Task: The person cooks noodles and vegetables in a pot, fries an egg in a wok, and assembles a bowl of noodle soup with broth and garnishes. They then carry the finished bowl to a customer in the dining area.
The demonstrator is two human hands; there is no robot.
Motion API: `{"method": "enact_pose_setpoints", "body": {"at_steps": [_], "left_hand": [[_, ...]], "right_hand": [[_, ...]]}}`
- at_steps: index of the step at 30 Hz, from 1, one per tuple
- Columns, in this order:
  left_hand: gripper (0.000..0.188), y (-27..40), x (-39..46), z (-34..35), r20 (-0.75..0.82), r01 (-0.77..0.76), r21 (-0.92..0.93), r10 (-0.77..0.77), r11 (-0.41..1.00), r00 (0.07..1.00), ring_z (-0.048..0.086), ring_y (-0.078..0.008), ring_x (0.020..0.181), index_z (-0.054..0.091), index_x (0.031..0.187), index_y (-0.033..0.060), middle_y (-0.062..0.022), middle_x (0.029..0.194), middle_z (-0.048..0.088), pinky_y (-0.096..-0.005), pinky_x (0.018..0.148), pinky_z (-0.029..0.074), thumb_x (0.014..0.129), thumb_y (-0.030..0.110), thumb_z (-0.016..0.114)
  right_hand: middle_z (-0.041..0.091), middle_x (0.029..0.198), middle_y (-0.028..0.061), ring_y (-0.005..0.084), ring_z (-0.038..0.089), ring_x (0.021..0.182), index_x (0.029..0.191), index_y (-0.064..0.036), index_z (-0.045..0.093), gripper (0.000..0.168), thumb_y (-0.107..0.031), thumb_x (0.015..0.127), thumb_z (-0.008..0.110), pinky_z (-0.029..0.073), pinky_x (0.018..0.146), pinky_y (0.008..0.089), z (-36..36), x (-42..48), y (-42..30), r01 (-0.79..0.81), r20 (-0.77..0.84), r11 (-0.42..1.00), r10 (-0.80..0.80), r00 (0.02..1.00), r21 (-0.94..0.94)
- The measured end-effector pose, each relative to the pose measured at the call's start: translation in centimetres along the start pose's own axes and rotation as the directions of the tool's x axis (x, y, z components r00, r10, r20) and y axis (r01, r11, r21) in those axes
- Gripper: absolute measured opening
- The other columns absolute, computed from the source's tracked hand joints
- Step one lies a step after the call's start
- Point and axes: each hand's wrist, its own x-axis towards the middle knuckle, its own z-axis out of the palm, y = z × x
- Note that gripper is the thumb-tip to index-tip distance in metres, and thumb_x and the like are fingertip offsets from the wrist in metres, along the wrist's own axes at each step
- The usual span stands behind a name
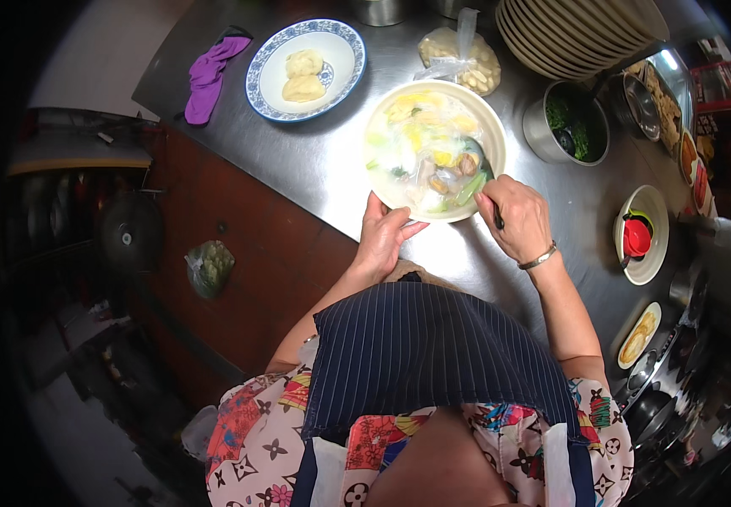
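A pale bowl (432,151) of soup with cabbage, greens and pieces that look like meat or clams sits near the edge of the steel table. My left hand (385,237) grips its near left rim, thumb on top and fingers beneath. A dark spoon (484,161) is held by its handle in my right hand (516,214), at the bowl's right side; its head lies in the food. Beyond the bowl is a tied plastic bag (481,66) of pale pieces. A blue-and-white plate (264,95) with two pale dough-like pieces stands to the upper left.
On the steel table (302,158) are a purple cloth (205,89), stacked plates (568,38), a metal pot (546,142) of chopped greens, a bowl (652,253) holding a red scoop and an oval dish (637,336) of food. A bag (210,269) of greens lies on the red tiled floor.
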Motion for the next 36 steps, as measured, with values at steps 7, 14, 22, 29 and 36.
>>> {"method": "enact_pose_setpoints", "body": {"at_steps": [7,14,22,29,36], "left_hand": [[0.061,-0.3,0.3,-1.4,0.097,0.017,-0.010,-0.016,1.000,0.995,0.043,-0.0293,0.113,0.007,0.134,0.0077,-0.0170,0.130,0.024,-0.0415,0.090,0.046,0.084,-0.003,0.040],[0.053,-0.4,0.3,-1.6,0.083,0.014,0.007,-0.014,1.000,0.996,0.046,-0.0280,0.111,0.016,0.130,0.0058,-0.0172,0.125,0.032,-0.0424,0.090,0.045,0.086,0.001,0.044],[0.059,0.5,0.9,-2.4,0.117,0.022,0.028,-0.025,0.999,0.993,0.045,-0.0278,0.111,0.011,0.133,0.0052,-0.0154,0.126,0.027,-0.0416,0.090,0.046,0.084,0.000,0.044],[0.057,1.1,1.4,-2.7,0.122,0.034,0.039,-0.039,0.999,0.992,0.047,-0.0275,0.110,0.015,0.131,0.0042,-0.0161,0.124,0.030,-0.0401,0.088,0.048,0.083,-0.001,0.046],[0.057,1.2,1.4,-2.8,0.119,0.032,0.048,-0.037,0.998,0.992,0.048,-0.0275,0.109,0.017,0.130,0.0044,-0.0167,0.123,0.031,-0.0387,0.086,0.050,0.082,-0.001,0.047]], "right_hand": [[0.050,0.054,0.0018,0.0088,0.045,0.048,0.070,-0.003,0.056,0.023,-0.021,0.083,0.052,0.034,0.045,0.0225,3.3,1.4,3.2,-0.530,0.244,0.417,0.568,0.786,0.738],[0.042,0.051,-0.0010,0.0070,0.038,0.040,0.065,-0.007,0.049,0.024,-0.024,0.083,0.051,0.026,0.035,0.0203,4.4,1.3,2.6,-0.452,0.281,0.109,0.649,0.707,0.885],[0.044,0.052,-0.0014,0.0057,0.037,0.042,0.067,-0.006,0.051,0.027,-0.026,0.086,0.050,0.028,0.038,0.0198,2.0,0.5,1.9,-0.421,0.140,0.308,0.643,0.753,0.853],[0.058,0.068,0.0064,0.0169,0.052,0.053,0.080,-0.003,0.060,0.016,-0.019,0.083,0.056,0.042,0.052,0.0299,-0.5,0.0,-0.6,-0.148,-0.170,0.928,0.216,0.961,0.341],[0.045,0.067,0.0077,0.0241,0.052,0.065,0.075,-0.007,0.054,0.007,-0.010,0.074,0.060,0.043,0.053,0.0357,-4.3,0.3,-4.0,0.062,0.054,0.983,-0.054,0.997,-0.170]]}}
